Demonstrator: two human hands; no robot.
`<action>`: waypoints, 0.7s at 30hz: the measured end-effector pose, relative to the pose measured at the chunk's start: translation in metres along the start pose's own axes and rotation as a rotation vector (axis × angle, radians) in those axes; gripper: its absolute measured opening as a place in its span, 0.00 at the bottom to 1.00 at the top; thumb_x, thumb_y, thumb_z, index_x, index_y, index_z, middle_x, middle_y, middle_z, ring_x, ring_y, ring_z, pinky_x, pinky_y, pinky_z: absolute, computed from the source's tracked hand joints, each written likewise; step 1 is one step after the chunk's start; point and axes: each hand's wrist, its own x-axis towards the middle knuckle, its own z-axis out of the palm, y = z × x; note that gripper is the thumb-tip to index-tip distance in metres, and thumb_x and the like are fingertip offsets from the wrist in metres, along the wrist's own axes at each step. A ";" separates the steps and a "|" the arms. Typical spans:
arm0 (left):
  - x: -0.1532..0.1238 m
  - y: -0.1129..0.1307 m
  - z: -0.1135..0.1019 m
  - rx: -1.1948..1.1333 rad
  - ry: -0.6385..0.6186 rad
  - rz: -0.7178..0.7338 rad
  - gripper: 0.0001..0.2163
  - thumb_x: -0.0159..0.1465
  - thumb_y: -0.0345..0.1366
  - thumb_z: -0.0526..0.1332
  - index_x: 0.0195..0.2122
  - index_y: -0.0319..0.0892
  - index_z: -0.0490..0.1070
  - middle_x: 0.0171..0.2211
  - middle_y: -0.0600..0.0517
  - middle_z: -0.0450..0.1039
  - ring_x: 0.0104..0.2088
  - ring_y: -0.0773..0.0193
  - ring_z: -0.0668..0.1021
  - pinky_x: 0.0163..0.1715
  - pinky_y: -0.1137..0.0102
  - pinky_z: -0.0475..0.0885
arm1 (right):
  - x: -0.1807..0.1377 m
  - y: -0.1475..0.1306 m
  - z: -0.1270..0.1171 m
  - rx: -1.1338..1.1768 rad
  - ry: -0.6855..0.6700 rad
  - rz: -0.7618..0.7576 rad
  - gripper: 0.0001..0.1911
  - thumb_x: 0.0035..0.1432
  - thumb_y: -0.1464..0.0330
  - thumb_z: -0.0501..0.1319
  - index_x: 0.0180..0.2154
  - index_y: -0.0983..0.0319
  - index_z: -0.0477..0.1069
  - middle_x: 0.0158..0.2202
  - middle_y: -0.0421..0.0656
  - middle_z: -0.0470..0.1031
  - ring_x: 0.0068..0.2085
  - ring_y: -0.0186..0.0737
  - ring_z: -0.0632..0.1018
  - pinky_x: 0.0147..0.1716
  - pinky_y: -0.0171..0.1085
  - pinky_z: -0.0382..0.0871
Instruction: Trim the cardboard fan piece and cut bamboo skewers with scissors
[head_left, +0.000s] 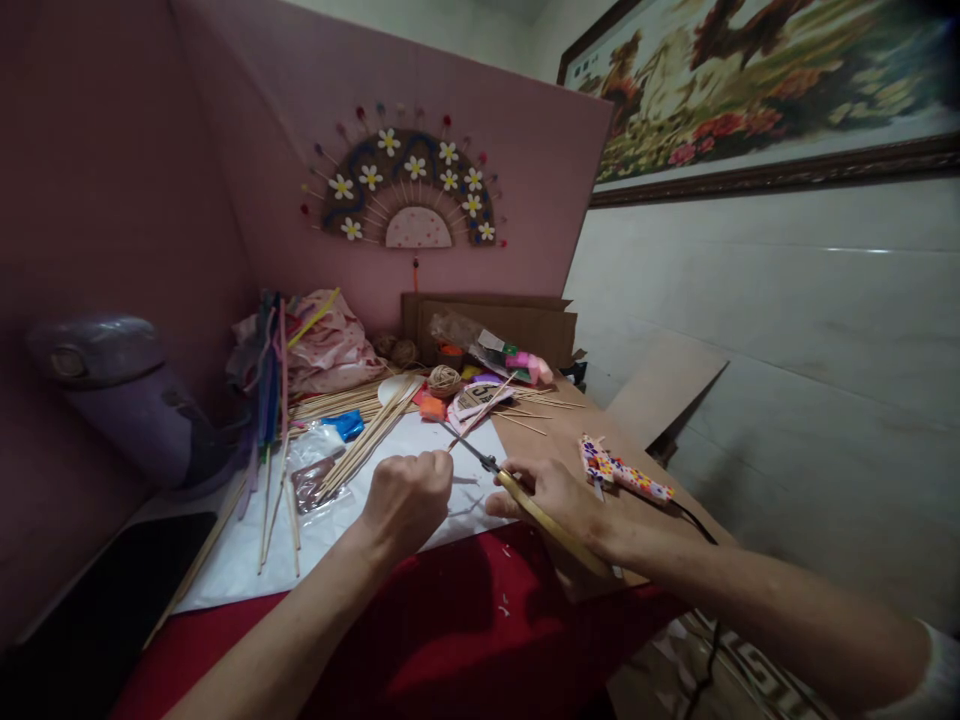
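Observation:
My left hand [409,497] is closed in a fist over the white paper sheet [247,545], pinching a thin wooden stick [480,412] that slants up to the right. My right hand [559,500] grips yellow-handled scissors [525,500]. Their dark blades [469,450] point up-left and meet the stick just beyond my left fingers.
Loose bamboo sticks [367,435] lie across the paper with a twine ball [444,380], coloured clay packets [525,362] and a flower-patterned glue gun [622,473]. A purple lamp [127,395] stands at the left. Cardboard [487,325] and a decorated fan [411,190] back the red table [457,630].

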 end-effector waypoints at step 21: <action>0.006 -0.021 -0.004 -1.838 -0.325 -0.550 0.12 0.54 0.41 0.62 0.21 0.37 0.67 0.08 0.59 0.57 0.08 0.76 0.55 0.09 0.78 0.46 | 0.003 0.010 -0.011 0.215 -0.110 -0.140 0.24 0.46 0.49 0.63 0.34 0.64 0.66 0.26 0.37 0.62 0.28 0.32 0.61 0.26 0.31 0.54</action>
